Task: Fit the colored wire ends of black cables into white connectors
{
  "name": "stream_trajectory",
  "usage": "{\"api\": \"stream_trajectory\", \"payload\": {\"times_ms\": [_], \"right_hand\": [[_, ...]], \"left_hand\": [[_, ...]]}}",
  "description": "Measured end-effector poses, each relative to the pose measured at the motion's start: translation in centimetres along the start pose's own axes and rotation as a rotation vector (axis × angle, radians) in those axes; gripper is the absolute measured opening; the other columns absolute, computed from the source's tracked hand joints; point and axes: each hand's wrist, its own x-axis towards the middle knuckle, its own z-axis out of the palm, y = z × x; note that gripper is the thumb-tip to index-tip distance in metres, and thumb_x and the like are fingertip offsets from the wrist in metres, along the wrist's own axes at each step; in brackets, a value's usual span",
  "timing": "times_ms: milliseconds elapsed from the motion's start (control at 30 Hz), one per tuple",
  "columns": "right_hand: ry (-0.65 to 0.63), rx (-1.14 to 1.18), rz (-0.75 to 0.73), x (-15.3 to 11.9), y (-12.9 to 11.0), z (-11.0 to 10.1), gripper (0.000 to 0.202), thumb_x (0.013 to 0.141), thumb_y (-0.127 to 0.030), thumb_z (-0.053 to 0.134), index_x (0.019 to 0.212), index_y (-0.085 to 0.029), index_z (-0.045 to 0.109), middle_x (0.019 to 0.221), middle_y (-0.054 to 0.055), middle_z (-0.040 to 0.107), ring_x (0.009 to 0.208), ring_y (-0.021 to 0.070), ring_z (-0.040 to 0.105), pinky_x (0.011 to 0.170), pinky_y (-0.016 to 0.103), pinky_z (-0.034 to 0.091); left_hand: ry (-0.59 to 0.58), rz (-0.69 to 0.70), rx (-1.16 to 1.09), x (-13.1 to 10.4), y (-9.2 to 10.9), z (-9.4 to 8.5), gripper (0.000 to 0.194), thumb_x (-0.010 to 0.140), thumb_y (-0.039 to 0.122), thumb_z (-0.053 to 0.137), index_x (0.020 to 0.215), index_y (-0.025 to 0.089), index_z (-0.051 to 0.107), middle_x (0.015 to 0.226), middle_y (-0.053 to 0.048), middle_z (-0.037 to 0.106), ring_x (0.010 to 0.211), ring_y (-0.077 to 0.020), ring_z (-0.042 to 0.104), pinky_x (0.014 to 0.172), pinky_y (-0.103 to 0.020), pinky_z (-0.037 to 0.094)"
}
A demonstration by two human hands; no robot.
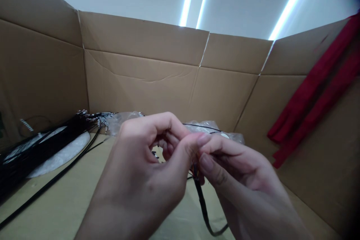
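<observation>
Close in front of me, my left hand [152, 168] and my right hand [239, 180] meet with thumbs and fingers pinched together. Between them is the end of a black cable [203, 202], where thin coloured wires show near the fingertips. The cable hangs down from the pinch and curves right, passing behind my right hand. My right thumb and fingers close on the wire end. My left thumb and forefinger pinch at the same spot, and what exactly lies between them is hidden.
A thick bundle of black cables [53, 144] lies on the left over a white round sheet [81, 144]. Clear plastic bags [123, 120] sit at the back. Cardboard walls [140, 78] enclose the tabletop [73, 191]. Red strips [309, 93] hang on the right wall.
</observation>
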Motion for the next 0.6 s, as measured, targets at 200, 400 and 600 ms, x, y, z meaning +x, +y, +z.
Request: {"api": "stream_trajectory", "payload": {"times_ms": [200, 400, 600], "right_hand": [[-0.026, 0.032, 0.034, 0.17, -0.25, -0.17, 0.014, 0.083, -0.029, 0.066, 0.075, -0.019, 0.062, 0.075, -0.001, 0.059, 0.074, 0.0087, 0.055, 0.069, 0.018, 0.044], [-0.024, 0.080, 0.093, 0.26, -0.21, -0.22, 0.017, 0.080, -0.032, 0.068, 0.076, -0.018, 0.059, 0.075, 0.000, 0.059, 0.076, 0.0114, 0.055, 0.069, 0.022, 0.044], [-0.026, 0.050, 0.075, 0.21, -0.26, -0.31, 0.018, 0.080, -0.031, 0.068, 0.074, -0.017, 0.059, 0.074, 0.000, 0.058, 0.073, 0.0088, 0.053, 0.065, 0.018, 0.043]], "left_hand": [[0.003, 0.001, 0.018, -0.11, 0.01, 0.51, 0.021, 0.079, 0.030, 0.064, 0.062, 0.019, 0.061, 0.061, 0.001, 0.065, 0.057, -0.0114, 0.059, 0.048, -0.016, 0.048], [0.009, 0.005, 0.019, -0.22, 0.00, 0.50, 0.023, 0.079, 0.030, 0.064, 0.060, 0.018, 0.060, 0.058, 0.001, 0.063, 0.055, -0.0111, 0.058, 0.045, -0.015, 0.047], [0.010, 0.039, 0.037, -0.70, -0.31, 0.26, 0.020, 0.080, 0.029, 0.064, 0.062, 0.020, 0.061, 0.059, 0.003, 0.062, 0.054, -0.0095, 0.056, 0.044, -0.014, 0.045]]}}
